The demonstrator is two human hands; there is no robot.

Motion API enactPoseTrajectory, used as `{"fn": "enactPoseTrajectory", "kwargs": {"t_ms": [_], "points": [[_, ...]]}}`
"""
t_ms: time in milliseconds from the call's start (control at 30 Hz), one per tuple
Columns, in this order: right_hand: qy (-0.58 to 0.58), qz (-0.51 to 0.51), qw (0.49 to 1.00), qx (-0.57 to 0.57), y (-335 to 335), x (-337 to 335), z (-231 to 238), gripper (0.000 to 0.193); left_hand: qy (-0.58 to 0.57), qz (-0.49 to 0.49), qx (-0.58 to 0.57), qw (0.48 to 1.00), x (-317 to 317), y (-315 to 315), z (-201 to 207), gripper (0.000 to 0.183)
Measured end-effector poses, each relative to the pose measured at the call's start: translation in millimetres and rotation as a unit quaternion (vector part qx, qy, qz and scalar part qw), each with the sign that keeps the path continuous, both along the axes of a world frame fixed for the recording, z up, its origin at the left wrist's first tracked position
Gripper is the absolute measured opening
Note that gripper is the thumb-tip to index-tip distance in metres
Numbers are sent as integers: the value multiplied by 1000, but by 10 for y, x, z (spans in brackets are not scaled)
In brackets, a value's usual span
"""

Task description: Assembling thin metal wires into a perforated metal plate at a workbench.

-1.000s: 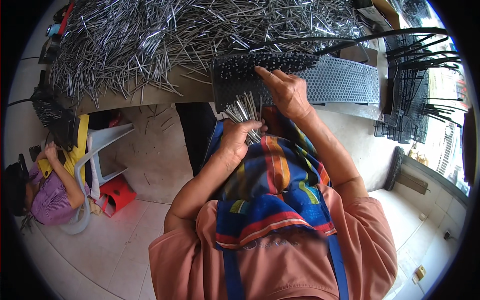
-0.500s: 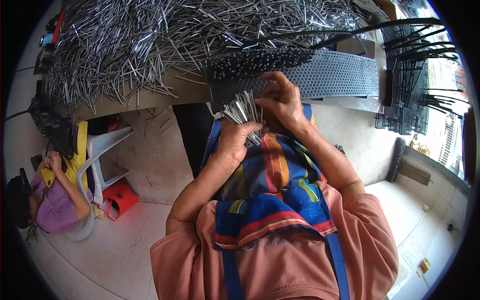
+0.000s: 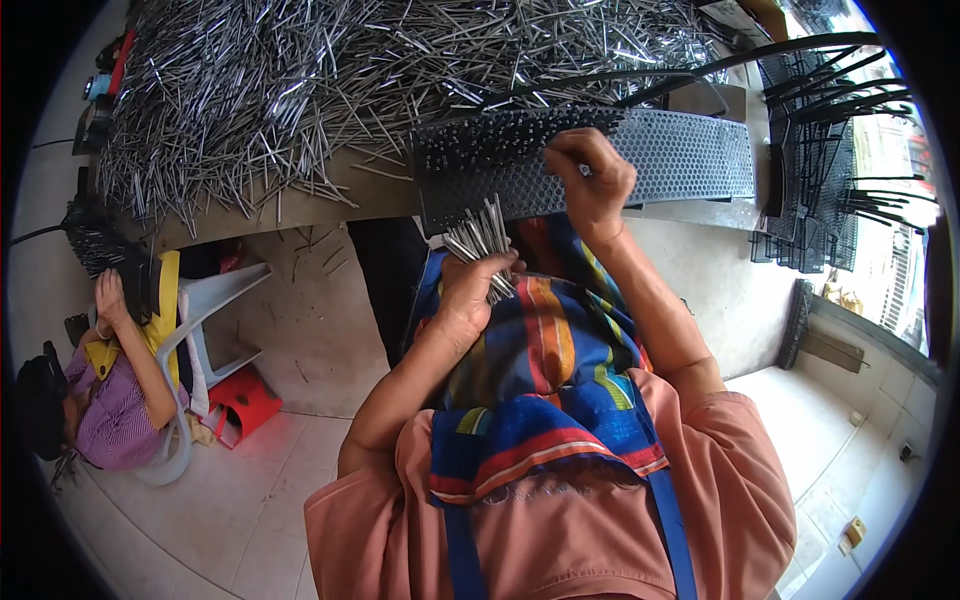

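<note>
A bundle of thin, silvery metal rods is gripped in my left hand, just below the front edge of the worktable. The thumb lies across the bundle and the rod ends fan out upward. My right hand is closed over the front of a dark perforated metal panel, fingers curled together. Whatever it may hold is hidden. Many of the panel's round holes on the left and along the back have short rods standing in them; those toward the right are bare.
Loose rods cover the worktable in a large pile at the left and back. Black curved bars and mesh racks stand at right. A co-worker sits at left on a grey chair, near a red box.
My right hand has moved up and right, away from the bundle to above the panel, its fingers now curled in. The left hand keeps the rods, slightly lower.
</note>
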State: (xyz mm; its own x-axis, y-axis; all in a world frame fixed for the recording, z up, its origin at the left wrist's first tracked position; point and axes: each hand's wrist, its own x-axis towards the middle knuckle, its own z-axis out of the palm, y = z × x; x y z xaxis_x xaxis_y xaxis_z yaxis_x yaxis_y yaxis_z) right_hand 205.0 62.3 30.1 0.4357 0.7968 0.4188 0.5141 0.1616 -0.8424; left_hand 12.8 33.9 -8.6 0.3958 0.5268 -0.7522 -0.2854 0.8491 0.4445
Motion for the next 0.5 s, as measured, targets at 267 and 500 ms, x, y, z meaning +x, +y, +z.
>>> {"fn": "enactPoseTrajectory", "kwargs": {"t_ms": [267, 500], "points": [[-216, 20, 976, -29, -38, -82, -137, 13, 5, -8, 21, 1000, -10, 2, 34, 29], [-190, -4, 977, -94, -181, -178, -97, 16, -26, 0, 38, 999, -79, 10, 57, 33]]}}
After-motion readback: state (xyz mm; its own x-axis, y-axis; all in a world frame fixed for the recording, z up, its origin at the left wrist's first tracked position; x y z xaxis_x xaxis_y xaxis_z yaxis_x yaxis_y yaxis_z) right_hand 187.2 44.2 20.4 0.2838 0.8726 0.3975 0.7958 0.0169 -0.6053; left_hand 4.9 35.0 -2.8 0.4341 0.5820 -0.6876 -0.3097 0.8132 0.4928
